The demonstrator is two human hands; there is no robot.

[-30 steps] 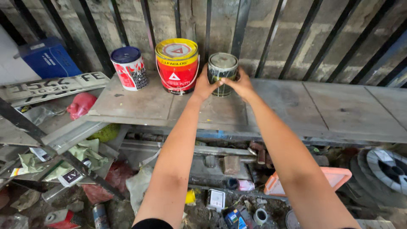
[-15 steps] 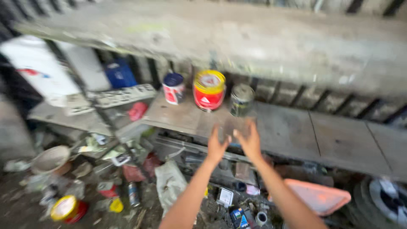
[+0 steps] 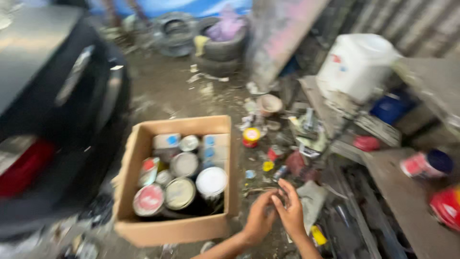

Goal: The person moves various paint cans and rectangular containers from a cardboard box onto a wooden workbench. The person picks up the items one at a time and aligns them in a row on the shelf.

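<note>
Both hands are low in the frame, just right of the cardboard box (image 3: 143,192), and they hold nothing. The left hand (image 3: 260,217) has its fingers loosely curled, the right hand (image 3: 291,209) has its fingers spread and relaxed, and the two touch at the fingertips over the littered ground. The box sits open on the dirt floor, close beside the left hand, packed with upright paint cans: a white-lidded can (image 3: 211,182) at the near right corner, a grey-lidded can (image 3: 180,193) next to it, a red-topped can (image 3: 148,200) at the near left, with more tins behind them. Left of the box is the dark rear of a car (image 3: 57,124). Off to the right a wooden shelf (image 3: 407,196) carries a small red-and-white can (image 3: 424,164) and a red can (image 3: 446,207) at the frame edge. Further back stands a white plastic jug (image 3: 357,64), with stacked tyres (image 3: 223,48) in the distance. The whole view is smeared with motion blur.
</note>
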